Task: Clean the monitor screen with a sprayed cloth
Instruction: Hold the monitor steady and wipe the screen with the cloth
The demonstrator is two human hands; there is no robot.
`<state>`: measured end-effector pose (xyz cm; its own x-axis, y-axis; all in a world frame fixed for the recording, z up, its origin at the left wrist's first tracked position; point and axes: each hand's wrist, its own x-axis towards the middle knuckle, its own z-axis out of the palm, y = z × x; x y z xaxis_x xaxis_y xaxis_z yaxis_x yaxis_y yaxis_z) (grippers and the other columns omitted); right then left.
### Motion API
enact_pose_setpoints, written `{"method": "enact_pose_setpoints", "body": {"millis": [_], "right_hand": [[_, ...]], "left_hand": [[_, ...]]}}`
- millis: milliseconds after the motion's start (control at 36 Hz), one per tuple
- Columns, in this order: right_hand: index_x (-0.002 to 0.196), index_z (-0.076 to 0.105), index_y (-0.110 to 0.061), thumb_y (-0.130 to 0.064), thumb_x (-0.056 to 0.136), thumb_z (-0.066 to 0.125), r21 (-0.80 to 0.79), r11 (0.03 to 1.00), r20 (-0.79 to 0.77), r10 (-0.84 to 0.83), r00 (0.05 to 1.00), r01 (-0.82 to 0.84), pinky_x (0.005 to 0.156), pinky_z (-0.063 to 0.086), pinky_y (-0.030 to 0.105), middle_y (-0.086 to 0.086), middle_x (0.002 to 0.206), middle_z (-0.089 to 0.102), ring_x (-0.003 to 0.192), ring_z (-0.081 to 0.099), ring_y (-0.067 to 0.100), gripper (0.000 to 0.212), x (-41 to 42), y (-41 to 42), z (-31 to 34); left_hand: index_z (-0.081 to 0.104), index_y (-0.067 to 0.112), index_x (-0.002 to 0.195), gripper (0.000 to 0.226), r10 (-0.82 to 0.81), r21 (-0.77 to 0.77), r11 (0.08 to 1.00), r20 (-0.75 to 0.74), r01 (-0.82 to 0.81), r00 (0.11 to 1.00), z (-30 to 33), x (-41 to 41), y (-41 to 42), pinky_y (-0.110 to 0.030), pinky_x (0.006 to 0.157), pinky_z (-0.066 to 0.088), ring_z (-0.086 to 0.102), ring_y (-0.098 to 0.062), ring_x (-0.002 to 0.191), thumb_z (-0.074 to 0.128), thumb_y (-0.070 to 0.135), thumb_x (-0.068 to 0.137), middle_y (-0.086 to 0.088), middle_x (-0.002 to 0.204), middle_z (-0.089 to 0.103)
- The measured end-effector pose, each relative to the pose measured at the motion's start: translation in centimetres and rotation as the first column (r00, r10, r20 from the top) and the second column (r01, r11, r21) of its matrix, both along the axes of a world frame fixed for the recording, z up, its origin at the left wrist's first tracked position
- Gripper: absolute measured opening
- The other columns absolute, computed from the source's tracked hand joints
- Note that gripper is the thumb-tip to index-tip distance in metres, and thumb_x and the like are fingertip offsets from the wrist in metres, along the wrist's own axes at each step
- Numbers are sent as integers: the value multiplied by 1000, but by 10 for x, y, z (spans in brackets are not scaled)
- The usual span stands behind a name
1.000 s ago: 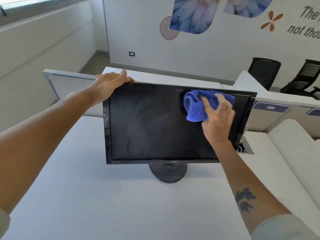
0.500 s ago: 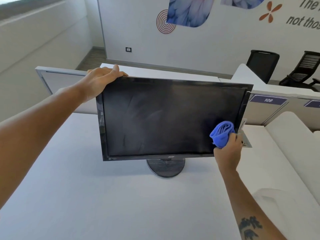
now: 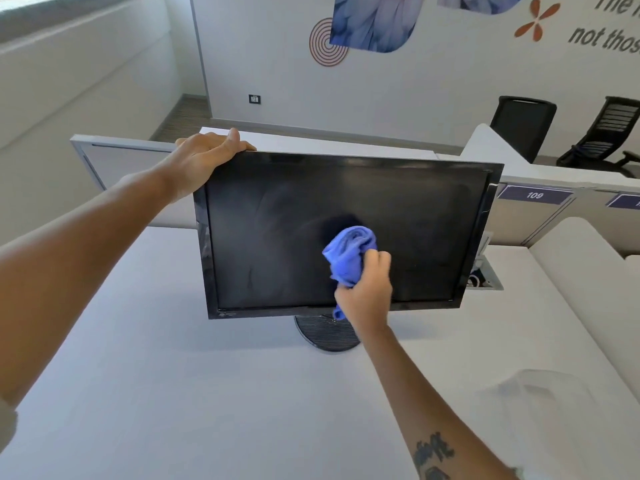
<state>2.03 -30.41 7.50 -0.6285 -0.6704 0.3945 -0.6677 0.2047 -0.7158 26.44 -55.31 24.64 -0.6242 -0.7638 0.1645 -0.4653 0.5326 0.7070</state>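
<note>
Blue cloth on the glass, lower middle of the screen!

Right hand (image 3: pixel 367 292) has its fingers curled tight around the bunched blue microfibre cloth (image 3: pixel 349 256), pressing it to the dark monitor (image 3: pixel 277 237). Left hand (image 3: pixel 204 161) clamps the top left corner, fingers wrapped over the back edge, thumb on top. The monitor stands on its round base (image 3: pixel 322 336) on the white desk (image 3: pixel 173 393), long axis left-to-right, screen facing the camera, tilted slightly back.
</note>
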Motion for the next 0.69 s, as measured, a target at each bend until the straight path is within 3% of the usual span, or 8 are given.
{"method": "enact_pose_setpoints", "body": {"millis": [83,194,389,444,528,611,694], "right_hand": [[100,51,-13,-4,62,65,35,986,-78,165,983,-163,57,49,42,2,107,45,74,54,35,41,39,-19,8],[103,51,-15,-6,68,68,181,926,-144,358,923,-331,60,52,43,4,110,45,79,54,35,40,85,-40,11],[109,56,-12,-5,82,65,250,810,-96,565,819,-530,60,56,49,5,110,44,77,54,34,29,128,-52,-1],[114,63,-15,-2,86,65,258,772,18,598,801,-582,58,58,45,1,111,46,73,56,29,31,133,-51,-4],[112,70,-13,2,89,65,210,746,311,562,766,-632,76,58,41,5,111,61,88,64,28,28,137,-48,-3],[111,71,-18,-15,99,67,160,741,675,399,620,-652,89,57,39,7,111,74,96,68,21,12,135,-39,3],[132,67,-26,-31,101,70,82,746,837,309,453,-660,102,57,38,-1,124,75,118,69,19,32,127,-24,5]], "left_hand": [[74,66,118,62,-5,-2,1000,-7,5,1000,-1,0,-1,-61,130,22,47,-30,146,19,88,100,14,136,67],[74,67,115,60,-5,-5,1000,-13,5,1000,-1,0,-2,-62,130,23,51,-31,144,21,90,99,13,135,70],[71,72,113,55,-16,-28,999,-4,16,1000,0,2,3,-67,127,25,53,-31,139,21,88,100,12,131,69],[72,66,121,61,-24,-49,998,10,25,1000,-1,1,2,-66,127,25,51,-31,141,19,88,100,13,135,69],[70,59,130,69,-15,-66,998,29,17,999,-1,1,1,-64,128,24,45,-33,145,17,91,98,15,135,67],[71,51,135,74,-22,-68,997,39,24,999,1,2,5,-64,128,24,45,-32,143,18,89,99,13,134,66],[72,36,140,79,-43,-97,994,65,49,997,5,2,14,-63,127,22,49,-28,137,18,79,103,9,131,67]]}}
